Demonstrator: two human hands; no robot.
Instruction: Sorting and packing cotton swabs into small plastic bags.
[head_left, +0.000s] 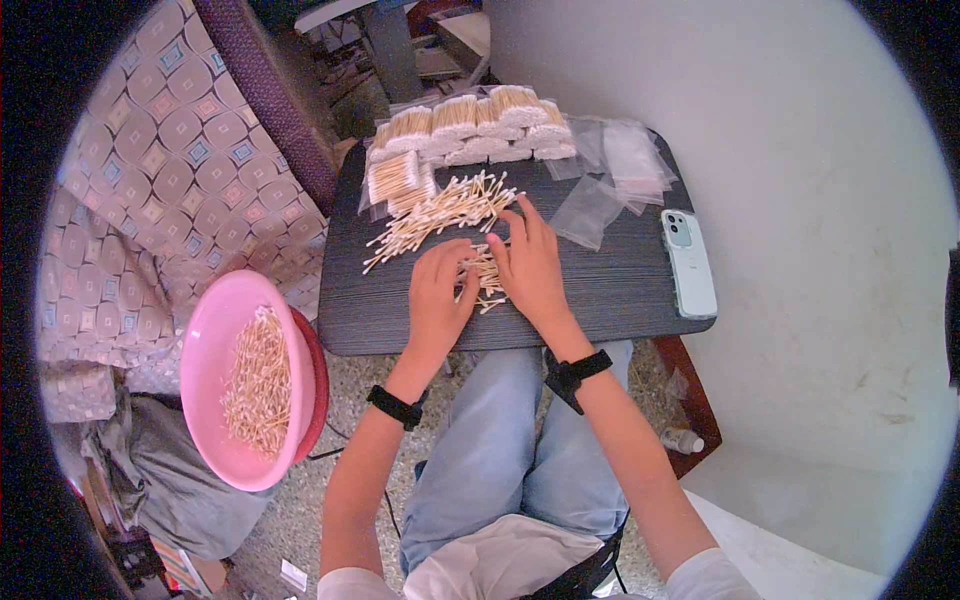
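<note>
I keep both hands low on the dark surface (620, 300), palms down, because the small bunch of cotton swabs (484, 274) between them has to be squared up before it can be lifted. My left hand (440, 296) lies flat with the fingers loosely curled, its fingertips touching the near side of the bunch. My right hand (530, 268) lies flat too, fingers spread and reaching forward, pressing on the far side of the same bunch. Neither hand closes around anything; both only bear on the swabs.

The bunch lies directly under and between my fingertips. Its swabs have pale wooden sticks with white tips, and they lie roughly parallel, with a few ends sticking out toward my wrists.

Just beyond my left fingertips lies the loose heap of swabs (440, 212), fanned out and within easy reach for drawing the next portion. Further beyond both hands lies a row of filled clear packets (480, 125), placed out of the working zone. Beyond my right hand lie empty clear bags (610, 180), near enough to pick up. A pale green phone (689, 262) lies to the right of my right hand, well apart. A pink bowl (205, 340) holding more swabs stands off the surface, to the left of my left hand.
</note>
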